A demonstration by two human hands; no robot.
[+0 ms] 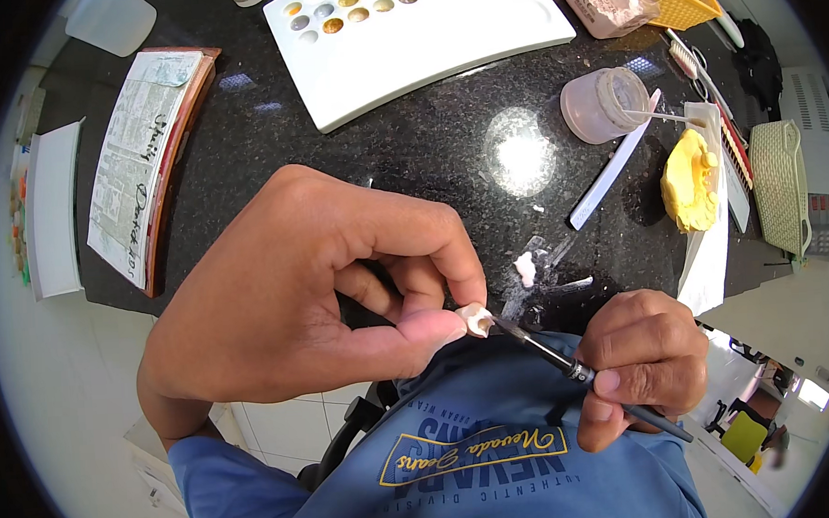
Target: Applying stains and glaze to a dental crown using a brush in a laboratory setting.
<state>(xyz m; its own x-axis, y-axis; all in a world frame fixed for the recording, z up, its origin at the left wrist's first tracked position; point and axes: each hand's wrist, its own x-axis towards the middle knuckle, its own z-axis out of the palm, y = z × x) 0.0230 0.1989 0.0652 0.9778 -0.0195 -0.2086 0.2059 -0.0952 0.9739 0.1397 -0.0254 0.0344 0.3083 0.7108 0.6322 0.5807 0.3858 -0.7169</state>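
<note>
Between the thumb and index fingertip of my left hand (pixel 313 283) is a small whitish dental crown (pixel 477 320), its hollow side partly showing. My right hand (pixel 649 355) grips a slim dark-handled paintbrush (pixel 541 346) with a metal collar. The brush tip points left and meets, or nearly meets, the crown's right edge; I cannot tell which. Both hands are above my lap, at the near edge of the dark speckled countertop (pixel 409 156). Just beyond them on the counter lies a small smeared heap of white paste (pixel 526 269).
A white palette (pixel 423 71) with coloured wells stands at the back. To the right are a jar of cloudy liquid (pixel 589 109), a pale flat strip (pixel 612 174), a yellow dental cast (pixel 687 188) and a jar of pinkish powder (pixel 610 3). A worn book (pixel 138 170) lies left.
</note>
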